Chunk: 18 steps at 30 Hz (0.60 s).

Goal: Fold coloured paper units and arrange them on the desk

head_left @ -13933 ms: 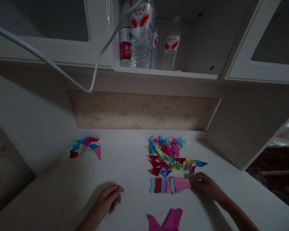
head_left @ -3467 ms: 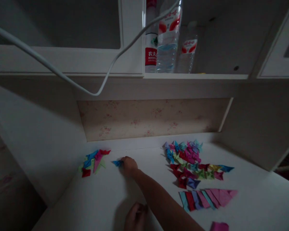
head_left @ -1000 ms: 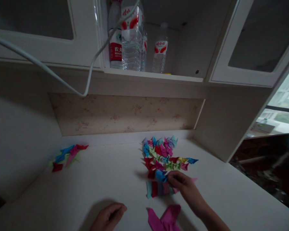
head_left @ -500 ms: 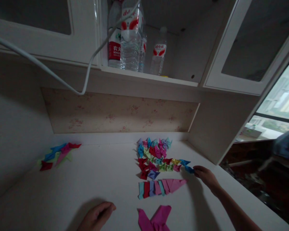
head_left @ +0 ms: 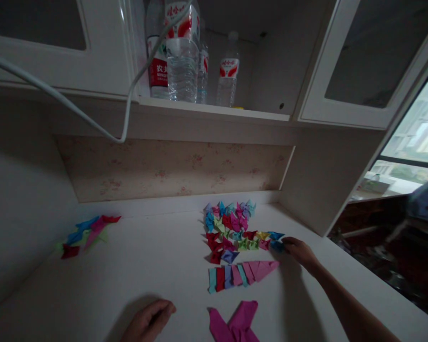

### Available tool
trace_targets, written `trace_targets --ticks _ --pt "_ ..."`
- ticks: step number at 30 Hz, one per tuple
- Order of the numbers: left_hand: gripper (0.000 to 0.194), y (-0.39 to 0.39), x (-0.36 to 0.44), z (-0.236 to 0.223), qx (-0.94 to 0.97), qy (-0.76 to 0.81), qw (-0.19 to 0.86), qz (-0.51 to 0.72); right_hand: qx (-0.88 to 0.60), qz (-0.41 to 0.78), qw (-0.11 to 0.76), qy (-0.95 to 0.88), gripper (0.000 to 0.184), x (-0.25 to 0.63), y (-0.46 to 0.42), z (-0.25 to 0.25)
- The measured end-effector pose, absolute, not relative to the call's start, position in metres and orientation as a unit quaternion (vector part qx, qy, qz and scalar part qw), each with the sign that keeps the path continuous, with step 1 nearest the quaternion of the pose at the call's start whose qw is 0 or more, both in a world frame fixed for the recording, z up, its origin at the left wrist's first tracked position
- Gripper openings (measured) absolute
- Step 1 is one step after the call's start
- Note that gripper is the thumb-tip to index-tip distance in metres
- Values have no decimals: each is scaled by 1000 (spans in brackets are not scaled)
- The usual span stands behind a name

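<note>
My right hand [head_left: 300, 252] pinches a small blue folded-paper piece [head_left: 277, 246] at the right end of a row of colourful origami pieces [head_left: 248, 243]. Just behind it lies another blue piece [head_left: 276, 235]. My left hand [head_left: 150, 320] rests on the white tabletop near the front, fingers curled together, with nothing visible in it. To its right is a large magenta folded-paper shape [head_left: 238, 323], cut off by the bottom edge. Between that shape and the rows lies a strip of overlapping pink, red, teal and lilac folded pieces [head_left: 240, 274].
More folded pieces [head_left: 87, 234] lie in a heap at the far left. Above the desk, plastic water bottles [head_left: 181, 66] stand in an open cabinet [head_left: 214, 110]. A white cable [head_left: 92, 122] hangs in front. A window [head_left: 410, 147] is at the right.
My right hand has moved the blue piece slightly left, closer against the end of the row. My left hand stays curled on the table; the view has shifted a little.
</note>
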State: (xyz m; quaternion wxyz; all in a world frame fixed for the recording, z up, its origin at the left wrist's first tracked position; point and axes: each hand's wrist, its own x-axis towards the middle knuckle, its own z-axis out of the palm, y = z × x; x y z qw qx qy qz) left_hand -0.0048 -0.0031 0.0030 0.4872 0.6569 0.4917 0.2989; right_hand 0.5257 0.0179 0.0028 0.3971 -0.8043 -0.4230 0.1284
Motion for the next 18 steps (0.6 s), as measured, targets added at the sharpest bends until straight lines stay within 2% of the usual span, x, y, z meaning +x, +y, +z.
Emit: trace_targets --ticks 13,15,18 --pt "34 -6 -5 6 653 480 487 326 -802 118 431 -396 50 497 -4 14" --pt "32 -7 -5 6 649 475 492 333 -787 135 471 -374 50 478 -13 19" --pt "32 -7 -5 3 641 469 504 340 -717 202 577 -335 44 429 -26 31"
